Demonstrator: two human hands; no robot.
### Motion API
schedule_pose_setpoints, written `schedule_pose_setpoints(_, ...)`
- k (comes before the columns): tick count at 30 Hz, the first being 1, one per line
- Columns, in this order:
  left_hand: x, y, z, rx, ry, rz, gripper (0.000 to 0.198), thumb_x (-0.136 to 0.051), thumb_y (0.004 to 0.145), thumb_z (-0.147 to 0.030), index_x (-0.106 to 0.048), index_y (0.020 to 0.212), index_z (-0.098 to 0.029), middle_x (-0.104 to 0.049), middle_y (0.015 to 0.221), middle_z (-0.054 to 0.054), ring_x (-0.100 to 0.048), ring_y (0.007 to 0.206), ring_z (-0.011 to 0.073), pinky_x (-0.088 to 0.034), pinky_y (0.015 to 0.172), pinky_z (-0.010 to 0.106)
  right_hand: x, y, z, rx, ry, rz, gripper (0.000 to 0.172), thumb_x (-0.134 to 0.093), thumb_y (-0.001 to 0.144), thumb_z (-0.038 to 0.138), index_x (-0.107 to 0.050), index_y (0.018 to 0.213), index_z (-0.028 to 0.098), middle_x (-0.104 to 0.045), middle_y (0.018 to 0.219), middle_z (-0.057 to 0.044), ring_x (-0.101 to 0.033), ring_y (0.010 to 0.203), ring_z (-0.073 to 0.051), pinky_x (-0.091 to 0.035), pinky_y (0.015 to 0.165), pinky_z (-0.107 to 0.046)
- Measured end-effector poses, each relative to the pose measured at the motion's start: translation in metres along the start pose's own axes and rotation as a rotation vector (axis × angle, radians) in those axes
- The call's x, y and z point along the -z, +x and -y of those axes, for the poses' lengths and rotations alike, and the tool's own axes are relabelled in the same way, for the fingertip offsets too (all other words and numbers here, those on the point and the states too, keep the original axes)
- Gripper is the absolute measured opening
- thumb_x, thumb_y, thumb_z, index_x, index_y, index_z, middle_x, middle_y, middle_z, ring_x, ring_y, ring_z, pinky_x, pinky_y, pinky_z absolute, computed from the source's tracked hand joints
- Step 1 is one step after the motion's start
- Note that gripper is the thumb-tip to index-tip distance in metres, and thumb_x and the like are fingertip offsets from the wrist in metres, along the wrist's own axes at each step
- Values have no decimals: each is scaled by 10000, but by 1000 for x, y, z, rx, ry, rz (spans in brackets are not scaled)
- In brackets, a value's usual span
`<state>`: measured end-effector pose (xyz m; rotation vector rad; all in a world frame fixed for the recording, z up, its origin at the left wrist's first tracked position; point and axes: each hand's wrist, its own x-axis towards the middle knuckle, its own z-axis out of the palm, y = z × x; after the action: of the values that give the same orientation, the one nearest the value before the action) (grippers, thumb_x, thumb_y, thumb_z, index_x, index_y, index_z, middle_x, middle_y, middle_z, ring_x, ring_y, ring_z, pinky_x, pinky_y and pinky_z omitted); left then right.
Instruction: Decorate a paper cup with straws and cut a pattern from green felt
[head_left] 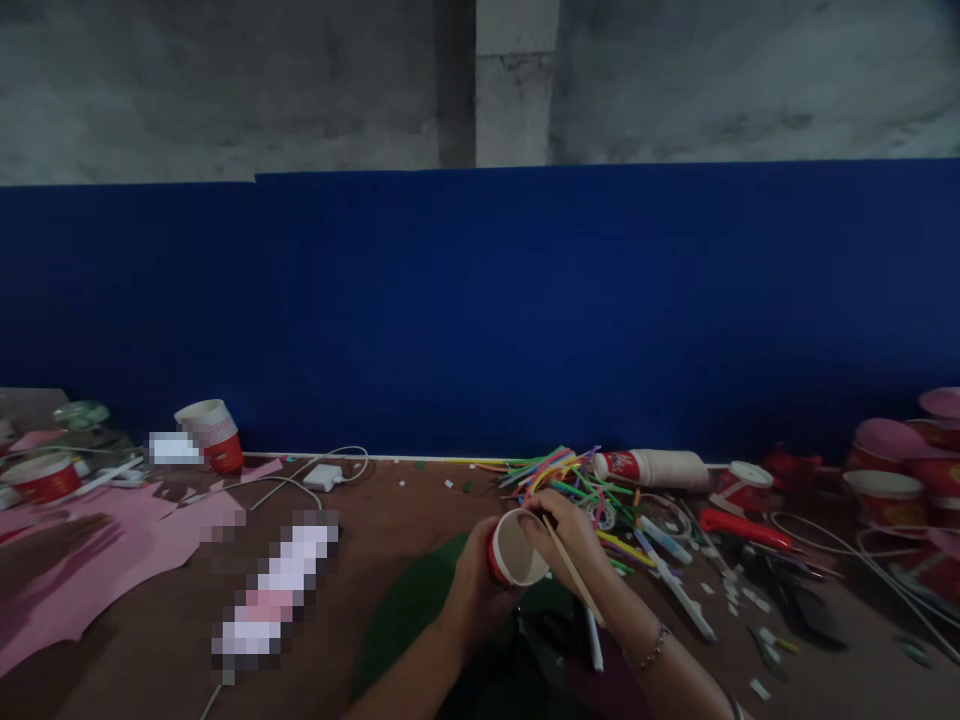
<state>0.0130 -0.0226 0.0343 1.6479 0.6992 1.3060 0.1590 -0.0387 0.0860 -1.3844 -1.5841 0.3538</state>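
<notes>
A red and white paper cup (519,552) is tilted so that its open mouth faces me. My left hand (474,572) is wrapped around the cup's left side and underside. On its right, my right hand (568,533) is closed, with fingertips at the cup's rim. A thin pale wooden stick (568,563) runs from those fingers down along the wrist. Below the hands lies a dark green round sheet (401,615), with a dark object, possibly scissors (556,630), and a white stick (594,645) on it.
Behind my right hand lie colourful pipe cleaners (559,470) and a toppled stack of paper cups (664,468). A red-handled tool (742,527) and white scraps lie right. Left are pink paper (127,570), a charger (324,477) and stacked cups (214,435). A blue partition (480,310) stands behind.
</notes>
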Motion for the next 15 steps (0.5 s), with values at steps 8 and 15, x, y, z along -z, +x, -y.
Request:
schedule_pose_setpoints(8,-1,2,-6,89,-145,-112,635,-786,525,-144,-552,1114,-186,-599,1089,98,-534,1025,276,-388,933,355,5,2,-2,-93,169,-13,234,-497,812,350,-594,932,173,-670,837,-66,-625,731,-189,-479,648,-268)
schedule_pose_setpoints(15,8,12,4,125,-110,-457,598,-814,437,-92,-585,982,-187,-621,893,38,-566,843,216,-411,787,281,37,-4,14,-186,79,147,383,-343,888,447,-598,808,173,-595,501,-2,-573,478,-143,-441,527,-233)
